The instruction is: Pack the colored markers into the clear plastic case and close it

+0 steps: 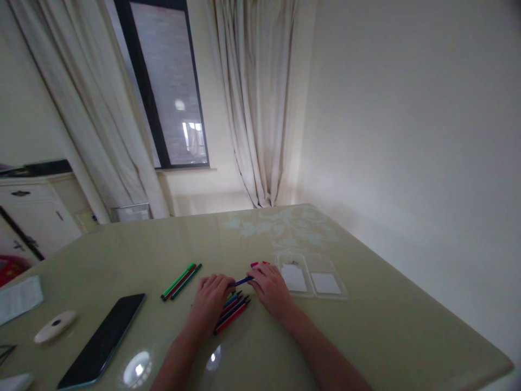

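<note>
A blue felt-tip pen (243,281) runs between my two hands. My left hand (212,293) is closed on its left end, and my right hand (269,284) grips the right end. Under and beside my left hand lie several felt-tip pens (233,316) in red, dark and blue tones, with their dark tips pointing up and right. Pink and red pieces, perhaps caps (254,265), peek out behind my right hand, which partly hides them. Left of my left hand rest a green pen (179,279) and two darker ones, side by side.
A transparent plastic case (293,276) lies unfolded right of my right hand. On the left of the glossy table (391,326) are a black phone (103,339), a white oval device (56,326) and a pale packet (20,298). A wall borders the right side.
</note>
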{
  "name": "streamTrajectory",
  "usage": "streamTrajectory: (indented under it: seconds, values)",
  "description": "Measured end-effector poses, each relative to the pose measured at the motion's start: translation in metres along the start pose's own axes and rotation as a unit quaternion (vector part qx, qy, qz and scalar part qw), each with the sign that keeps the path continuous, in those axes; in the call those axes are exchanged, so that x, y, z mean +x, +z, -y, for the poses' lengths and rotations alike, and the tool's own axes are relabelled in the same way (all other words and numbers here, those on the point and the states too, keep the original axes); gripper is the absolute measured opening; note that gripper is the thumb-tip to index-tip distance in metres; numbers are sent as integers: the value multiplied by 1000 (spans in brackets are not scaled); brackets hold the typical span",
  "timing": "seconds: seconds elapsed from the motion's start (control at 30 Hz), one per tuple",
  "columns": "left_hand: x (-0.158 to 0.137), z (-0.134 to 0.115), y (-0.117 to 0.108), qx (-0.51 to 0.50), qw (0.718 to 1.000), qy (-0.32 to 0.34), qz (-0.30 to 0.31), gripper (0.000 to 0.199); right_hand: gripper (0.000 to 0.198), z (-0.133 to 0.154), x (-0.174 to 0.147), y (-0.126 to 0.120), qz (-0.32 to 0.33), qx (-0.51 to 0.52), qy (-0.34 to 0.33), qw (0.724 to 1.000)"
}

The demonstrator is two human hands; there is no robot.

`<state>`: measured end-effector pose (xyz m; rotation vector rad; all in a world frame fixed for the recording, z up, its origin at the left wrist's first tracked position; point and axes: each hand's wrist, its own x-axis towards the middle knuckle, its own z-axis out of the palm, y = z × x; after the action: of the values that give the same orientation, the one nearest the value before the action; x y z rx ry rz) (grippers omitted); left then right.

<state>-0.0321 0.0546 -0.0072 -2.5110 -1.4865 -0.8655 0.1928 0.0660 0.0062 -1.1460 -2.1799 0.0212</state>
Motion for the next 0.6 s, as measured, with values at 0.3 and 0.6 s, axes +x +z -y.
streamTrajectory:
  seconds: [0.3, 0.6]
  values:
    - [-1, 6, 5, -2, 1000, -4, 18, 15, 14, 1, 0, 0, 10, -9, 4, 1000]
    - [-1, 1, 3, -2, 1000, -11, 12, 13, 12, 0, 1, 1, 19, -2, 7, 1000]
